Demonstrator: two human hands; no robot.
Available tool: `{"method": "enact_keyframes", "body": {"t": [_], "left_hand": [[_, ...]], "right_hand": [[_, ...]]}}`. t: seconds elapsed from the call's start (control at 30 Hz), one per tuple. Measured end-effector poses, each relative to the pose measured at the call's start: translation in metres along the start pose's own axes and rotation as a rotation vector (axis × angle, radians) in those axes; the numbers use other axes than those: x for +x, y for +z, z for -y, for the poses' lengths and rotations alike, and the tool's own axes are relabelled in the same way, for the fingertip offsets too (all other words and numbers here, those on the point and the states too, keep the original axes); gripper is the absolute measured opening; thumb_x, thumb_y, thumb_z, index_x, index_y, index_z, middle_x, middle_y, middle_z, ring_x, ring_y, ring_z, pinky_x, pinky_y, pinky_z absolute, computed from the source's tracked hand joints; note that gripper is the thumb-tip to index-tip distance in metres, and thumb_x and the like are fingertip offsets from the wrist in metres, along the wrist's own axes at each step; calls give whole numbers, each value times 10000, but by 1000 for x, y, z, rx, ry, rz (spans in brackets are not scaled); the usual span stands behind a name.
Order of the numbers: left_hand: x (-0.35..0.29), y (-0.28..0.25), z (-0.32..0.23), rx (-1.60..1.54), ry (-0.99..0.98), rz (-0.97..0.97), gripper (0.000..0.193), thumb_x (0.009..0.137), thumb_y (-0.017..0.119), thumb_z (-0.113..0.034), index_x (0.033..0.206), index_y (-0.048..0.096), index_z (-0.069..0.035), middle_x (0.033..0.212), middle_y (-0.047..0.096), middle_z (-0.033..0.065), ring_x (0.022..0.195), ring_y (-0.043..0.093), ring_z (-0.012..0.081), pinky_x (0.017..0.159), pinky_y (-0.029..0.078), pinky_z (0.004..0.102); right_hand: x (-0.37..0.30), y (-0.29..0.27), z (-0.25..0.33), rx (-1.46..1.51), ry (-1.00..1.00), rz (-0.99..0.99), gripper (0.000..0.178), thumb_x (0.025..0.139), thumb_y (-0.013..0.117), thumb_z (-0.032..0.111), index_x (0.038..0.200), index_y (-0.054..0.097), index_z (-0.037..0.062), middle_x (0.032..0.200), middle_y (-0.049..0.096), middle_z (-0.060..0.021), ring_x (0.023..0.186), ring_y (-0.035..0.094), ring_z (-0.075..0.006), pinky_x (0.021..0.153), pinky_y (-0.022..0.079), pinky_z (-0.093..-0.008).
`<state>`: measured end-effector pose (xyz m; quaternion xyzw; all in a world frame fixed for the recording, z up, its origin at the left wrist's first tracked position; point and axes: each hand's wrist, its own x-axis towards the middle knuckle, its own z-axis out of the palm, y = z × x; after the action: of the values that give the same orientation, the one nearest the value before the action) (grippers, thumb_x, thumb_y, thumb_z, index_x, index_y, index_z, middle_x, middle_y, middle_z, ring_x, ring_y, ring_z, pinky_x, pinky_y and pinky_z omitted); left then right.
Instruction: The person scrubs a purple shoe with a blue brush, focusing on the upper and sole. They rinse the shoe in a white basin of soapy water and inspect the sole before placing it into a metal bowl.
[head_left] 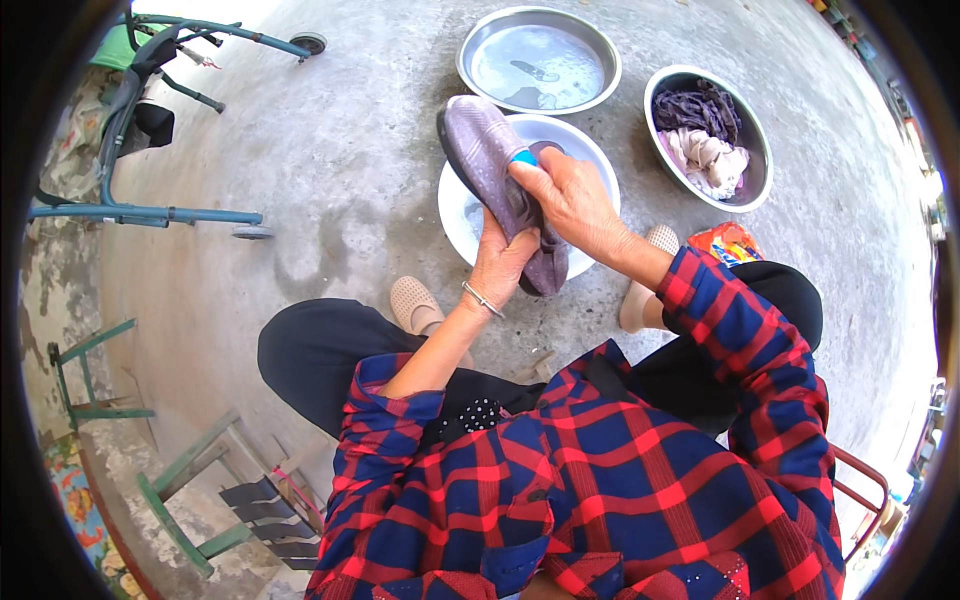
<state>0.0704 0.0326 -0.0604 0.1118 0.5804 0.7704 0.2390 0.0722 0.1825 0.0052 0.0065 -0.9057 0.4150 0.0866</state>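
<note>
A purple-grey shoe [482, 150] with a dark sole is held tilted over a white basin [455, 235] on the ground. My left hand [500, 258] is closed round its heel end from below, the thumb across the side. A bracelet circles that wrist. Over the shoe's opening, my right hand [575, 200] is closed on a small blue thing [524, 157]. Only a bit of it shows past the fingers, so its kind is hidden. The basin's inside is partly covered by the shoe and hands.
Beyond the white basin stands a metal basin [540, 65] of cloudy water. To its right, another metal basin [765, 165] holds dark and pale cloths [705, 150]. An orange packet [724, 243] lies by my right knee. A wheeled blue frame [160, 214] and stools [190, 490] stand left.
</note>
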Motion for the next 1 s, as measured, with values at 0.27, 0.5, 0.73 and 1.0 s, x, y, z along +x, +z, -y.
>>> {"method": "enact_keyframes", "body": {"t": [0.27,0.5,0.73,1.0], "left_hand": [[4,-37,-49,-47,-460,410,725,819,732,-62,1451,380,-92,1397,499,87,1273,509,239,1089,424,416],[7,-46,-45,-328,-328,263,561,972,526,-434,1337,496,-9,1282,598,163,1125,617,279,982,506,433],[3,-50,-56,-778,-444,127,615,782,569,-254,1272,518,114,1209,623,253,1087,636,336,1015,480,435],[9,-58,-47,-873,-351,196,656,798,602,-212,1360,438,85,1261,586,217,1115,610,298,1003,480,400]], "right_hand": [[-12,-41,16,92,-270,204,461,878,637,481,831,538,33,618,562,-197,590,591,-404,522,428,-444],[-28,-49,12,-97,-449,358,426,860,652,467,893,528,61,581,542,-159,577,586,-389,510,420,-465],[-10,-79,13,-313,-549,424,353,821,698,374,837,508,77,589,567,-115,593,606,-349,521,431,-441],[3,-137,7,-441,-212,411,339,751,755,330,677,579,49,563,555,-123,569,591,-342,542,420,-426]]}}
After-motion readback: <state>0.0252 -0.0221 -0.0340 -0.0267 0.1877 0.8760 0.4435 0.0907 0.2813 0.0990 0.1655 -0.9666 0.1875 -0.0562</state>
